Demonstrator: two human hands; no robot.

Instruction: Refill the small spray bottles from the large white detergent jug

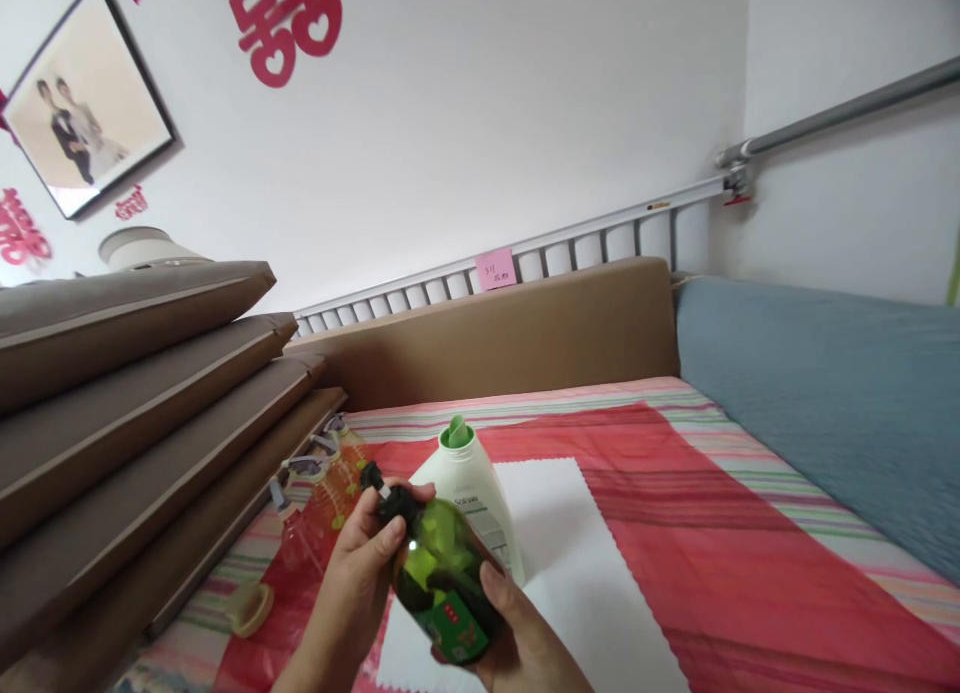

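A dark green pump bottle [439,573] with a red and green label is held low in the middle of the view. My left hand [356,573] is closed round its neck, the thumb pressed against the black pump head [379,491]. My right hand [517,638] cups the bottle's base from below, the thumb lying on its side. Just behind it stands a white bottle [472,488] with a green cap, upright on a white cloth [570,563].
A red and striped bedspread [720,533] covers the bed. Several clear bottles of orange liquid [322,498] and a tape roll [251,608] lie at the left beside stacked brown cushions [127,373]. A brown headboard [517,328] and a blue pad [832,393] border the bed.
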